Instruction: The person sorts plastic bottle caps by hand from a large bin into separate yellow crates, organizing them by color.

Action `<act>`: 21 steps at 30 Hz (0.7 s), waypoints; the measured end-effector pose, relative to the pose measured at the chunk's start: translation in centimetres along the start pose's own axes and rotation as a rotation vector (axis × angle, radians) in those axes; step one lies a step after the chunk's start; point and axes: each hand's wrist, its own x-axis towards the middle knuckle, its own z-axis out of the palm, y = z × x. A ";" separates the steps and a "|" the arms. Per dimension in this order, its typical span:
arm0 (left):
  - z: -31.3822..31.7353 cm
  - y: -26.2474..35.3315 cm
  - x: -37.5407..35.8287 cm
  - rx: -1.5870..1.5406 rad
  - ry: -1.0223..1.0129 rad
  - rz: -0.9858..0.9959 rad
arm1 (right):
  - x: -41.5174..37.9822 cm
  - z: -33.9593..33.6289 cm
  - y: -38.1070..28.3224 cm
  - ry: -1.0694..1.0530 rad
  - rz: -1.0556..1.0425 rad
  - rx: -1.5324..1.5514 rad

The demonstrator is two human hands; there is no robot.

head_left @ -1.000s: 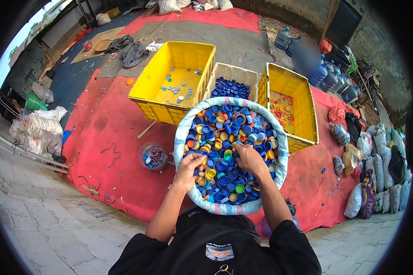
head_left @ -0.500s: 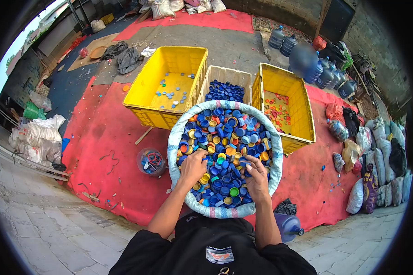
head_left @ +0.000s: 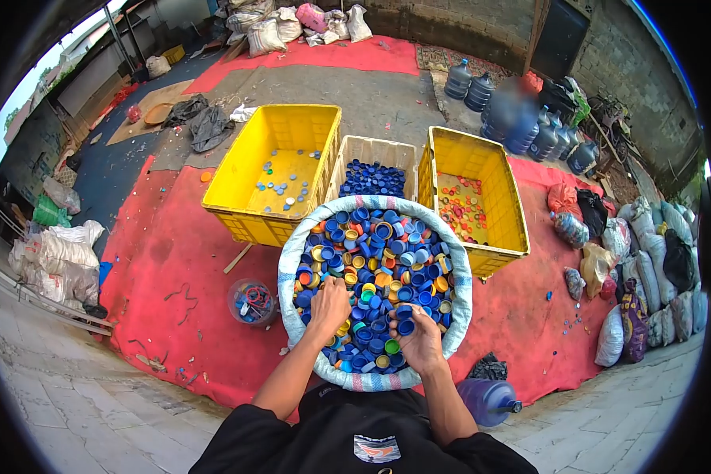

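Note:
A round sack with a rolled pale rim (head_left: 290, 268) is full of bottle caps (head_left: 383, 253), mostly blue, with some orange, yellow and green. My left hand (head_left: 331, 305) reaches into the caps at the left-centre, its fingers bent down and pressed together; what they hold, if anything, is hidden. My right hand (head_left: 421, 338), over the right-centre of the heap, has its fingers curled round dark blue caps (head_left: 404, 319).
Behind the sack stand a yellow crate (head_left: 265, 170) with pale blue caps, a whitish crate (head_left: 377, 150) with blue caps and a yellow crate (head_left: 482, 170) with red and orange caps. A clear tub (head_left: 252, 302) sits left, a water jug (head_left: 490, 401) right.
The view has shifted, so the crates appear lower. My right hand has moved lower and towards the middle of the heap, and blue caps now show in its fingers. My left hand stays at the caps.

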 end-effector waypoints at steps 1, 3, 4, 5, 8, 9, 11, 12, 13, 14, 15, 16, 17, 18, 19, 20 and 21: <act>0.0 -0.1 -0.1 -0.022 0.017 0.014 | 0.0 0.1 0.1 0.008 0.016 0.011; 0.3 -1.3 0.5 -0.171 0.038 0.093 | 0.2 0.4 0.3 0.024 0.046 0.026; 0.4 -1.9 0.7 -0.246 0.049 0.134 | 0.3 0.6 0.4 0.025 0.058 0.030; 0.5 -2.4 0.6 -0.405 -0.039 0.044 | 0.4 0.9 0.4 0.026 0.069 0.035; -2.4 -1.5 0.2 -1.362 -0.448 -0.429 | 1.0 1.8 0.7 0.033 0.103 0.053; -3.5 -1.2 -0.2 -1.627 -0.519 -0.491 | 1.3 2.2 0.9 0.035 0.110 0.070; -3.3 -1.7 -0.3 -1.894 -0.565 -0.434 | 2.0 2.2 1.6 0.013 0.120 0.080; -3.0 -1.9 -0.3 -2.028 -0.589 -0.399 | 2.1 2.6 1.8 0.013 0.120 0.090; -2.5 -2.0 -0.3 -2.025 -0.555 -0.440 | 2.4 3.1 2.0 0.012 0.118 0.099; -2.3 -2.2 -0.2 -2.049 -0.550 -0.451 | 2.5 3.5 2.1 0.012 0.119 0.108; -2.7 -1.9 -0.1 -2.073 -0.544 -0.462 | 2.7 3.6 2.3 -0.004 0.116 0.106; -3.1 -1.5 0.0 -2.097 -0.537 -0.471 | 2.9 3.9 2.4 -0.006 0.102 0.112; -3.4 -1.1 0.1 -2.083 -0.478 -0.556 | 2.9 4.2 2.6 -0.007 0.089 0.118; -3.1 -1.5 0.4 -2.114 -0.479 -0.571 | 3.0 4.4 2.7 -0.008 0.074 0.125; -2.3 -2.2 0.8 -2.145 -0.480 -0.586 | 3.5 4.0 3.1 -0.006 0.056 0.114; -1.7 -2.7 1.0 -2.176 -0.481 -0.602 | 3.6 4.1 3.1 0.006 0.060 0.131; -1.8 -2.5 1.1 -2.144 -0.508 -0.506 | 3.7 4.4 3.1 0.016 0.065 0.149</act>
